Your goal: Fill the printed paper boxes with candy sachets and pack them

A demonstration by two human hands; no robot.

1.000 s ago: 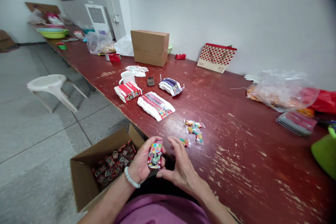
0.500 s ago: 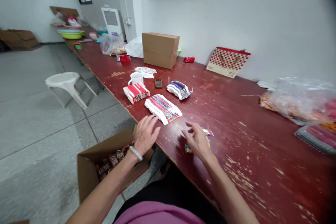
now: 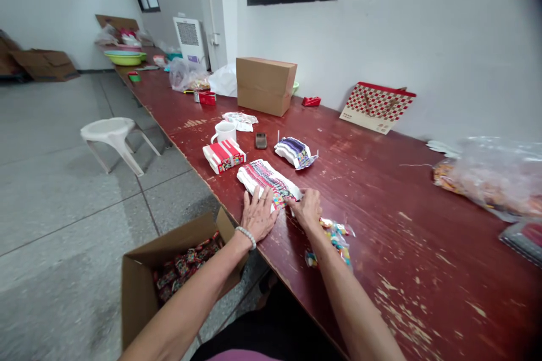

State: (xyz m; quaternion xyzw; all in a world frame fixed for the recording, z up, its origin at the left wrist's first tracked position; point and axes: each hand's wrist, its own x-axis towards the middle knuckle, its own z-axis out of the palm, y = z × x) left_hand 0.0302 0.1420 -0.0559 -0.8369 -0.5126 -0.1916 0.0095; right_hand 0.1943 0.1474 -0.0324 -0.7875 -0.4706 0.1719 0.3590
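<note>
A fanned stack of flat printed packaging sleeves (image 3: 265, 176), white with red and colourful bands, lies on the red table. My left hand (image 3: 258, 217) rests on its near edge, fingers spread and flat. At the stack's right end, my right hand (image 3: 307, 208) is closed, its fingertips pinching the edge of a sleeve. Small clear packets of colourful sweets (image 3: 339, 240) lie just beside my right forearm, which partly covers them. Farther back are a red-and-white bundle of sleeves (image 3: 224, 155) and a purple-and-white bundle (image 3: 294, 151).
Below the table's left edge stands an open cardboard box (image 3: 141, 287) with many small wrapped packs inside. A white mug (image 3: 226, 132), a small dark device (image 3: 261, 140) and a closed carton (image 3: 265, 87) are farther along. Bagged goods (image 3: 486, 175) lie right; a white stool (image 3: 112, 130) stands left.
Both hands have come down onto the sleeve stack from just in front of it. My right hand has moved off the sweet packets, uncovering more of them, and closed on a sleeve's edge.
</note>
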